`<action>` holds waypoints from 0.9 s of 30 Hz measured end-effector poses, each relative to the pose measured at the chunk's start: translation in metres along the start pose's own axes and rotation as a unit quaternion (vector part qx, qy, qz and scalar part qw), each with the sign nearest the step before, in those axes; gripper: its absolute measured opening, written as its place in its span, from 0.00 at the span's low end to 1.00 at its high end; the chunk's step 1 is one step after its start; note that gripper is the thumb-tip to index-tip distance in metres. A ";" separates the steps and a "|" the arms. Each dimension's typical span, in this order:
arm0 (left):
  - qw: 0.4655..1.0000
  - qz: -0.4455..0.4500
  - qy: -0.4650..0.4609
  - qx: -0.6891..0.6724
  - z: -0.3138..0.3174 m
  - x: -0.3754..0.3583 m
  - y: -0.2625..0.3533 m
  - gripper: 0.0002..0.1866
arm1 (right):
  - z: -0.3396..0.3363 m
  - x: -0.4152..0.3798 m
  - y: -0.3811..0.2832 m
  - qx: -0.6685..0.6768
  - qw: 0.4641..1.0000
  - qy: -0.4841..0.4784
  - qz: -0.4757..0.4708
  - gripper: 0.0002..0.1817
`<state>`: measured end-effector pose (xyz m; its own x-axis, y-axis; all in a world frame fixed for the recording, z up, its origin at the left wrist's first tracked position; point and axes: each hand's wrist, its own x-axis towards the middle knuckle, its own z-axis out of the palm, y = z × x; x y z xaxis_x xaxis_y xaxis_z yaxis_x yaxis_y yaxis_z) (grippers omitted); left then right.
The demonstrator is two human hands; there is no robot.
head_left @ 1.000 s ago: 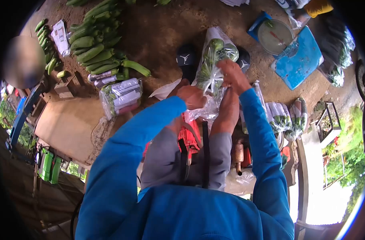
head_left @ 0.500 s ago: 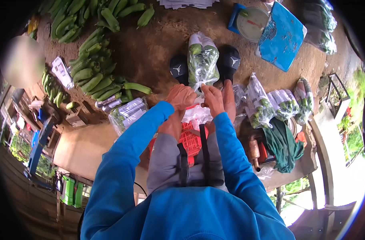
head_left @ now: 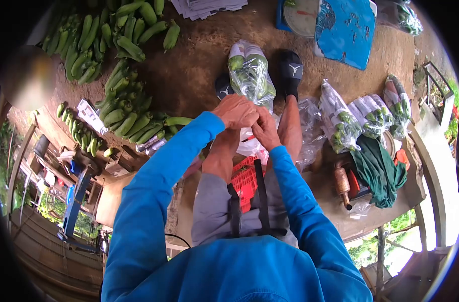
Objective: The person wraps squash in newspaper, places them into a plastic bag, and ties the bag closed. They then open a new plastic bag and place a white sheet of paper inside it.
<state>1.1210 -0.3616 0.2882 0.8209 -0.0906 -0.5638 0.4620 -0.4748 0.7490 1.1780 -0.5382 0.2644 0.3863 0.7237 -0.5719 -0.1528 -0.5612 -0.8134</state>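
Observation:
A clear plastic bag (head_left: 255, 75) packed with green vegetables and printed paper stands between my feet. At its gathered top, my left hand (head_left: 235, 110) is closed, fingers curled and pressed together. My right hand (head_left: 265, 127) pinches at the same spot, its fingers touching the left ones. The bag's neck is mostly hidden behind both hands. Below them, between my legs, lies whitish plastic (head_left: 249, 146) over a red plastic crate (head_left: 244, 183).
Long green vegetables (head_left: 123, 113) lie in heaps at the left. Several filled bags (head_left: 340, 118) stand right, beside a green cloth (head_left: 378, 171). A scale (head_left: 301, 17) and blue board (head_left: 345, 32) are at upper right; paper sheets (head_left: 204, 6) lie at the top.
My hands have come together at the bag's neck, where a gap showed between them before. The camera view has shifted and turned slightly. The bag stays between my feet.

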 end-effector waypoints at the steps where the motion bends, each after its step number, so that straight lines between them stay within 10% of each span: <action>1: 1.000 -0.007 0.017 -0.001 0.002 0.007 -0.003 0.15 | 0.003 0.002 -0.002 -0.054 0.997 0.040 -0.044 0.13; 6: 0.996 -0.060 0.036 -0.059 -0.001 0.013 -0.003 0.13 | 0.020 0.009 -0.009 0.011 0.982 0.171 0.075 0.07; 8: 0.937 -0.120 0.084 -0.317 -0.007 0.009 -0.007 0.11 | 0.014 0.007 -0.008 -0.009 0.982 0.162 0.094 0.08; 18: 0.996 0.081 0.020 -0.013 -0.015 0.017 -0.013 0.21 | -0.001 0.008 -0.012 0.344 0.905 0.117 0.222 0.12; 27: 0.949 -0.111 0.195 -0.220 0.030 -0.004 0.012 0.12 | 0.007 0.007 -0.005 0.472 0.829 0.161 0.253 0.13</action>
<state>1.1128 -0.3927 0.2889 0.7085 0.3409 -0.6179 0.6638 -0.0246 0.7475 1.1752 -0.5282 0.2636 0.2556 0.2618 -0.9307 -0.9545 -0.0846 -0.2860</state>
